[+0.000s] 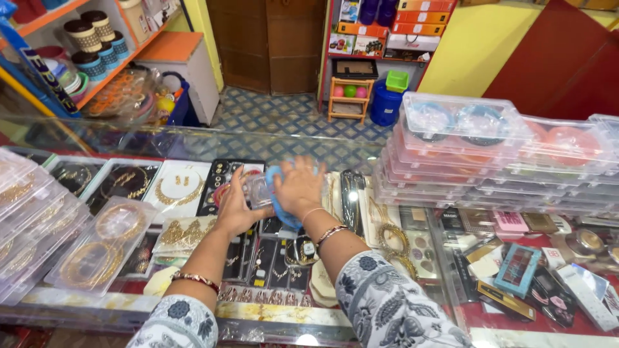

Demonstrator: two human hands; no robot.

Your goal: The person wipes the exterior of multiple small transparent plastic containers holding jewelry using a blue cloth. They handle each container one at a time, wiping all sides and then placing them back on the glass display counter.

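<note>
Left hand (237, 207) pinches a small clear box (258, 191) to steady it on the glass worktop (193, 145) while right hand (300, 188), fingers spread, presses a blue cloth (278, 205) against it.

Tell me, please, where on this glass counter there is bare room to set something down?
The glass counter is bare along its far edge, behind both hands, left of the stacked clear boxes. The left hand holds a small clear box; the right hand presses a blue cloth. Bangle boxes crowd the left.

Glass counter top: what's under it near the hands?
Under the glass counter top: gold necklace sets on white and black trays. The right hand and blue cloth hide what lies beneath them.
</note>
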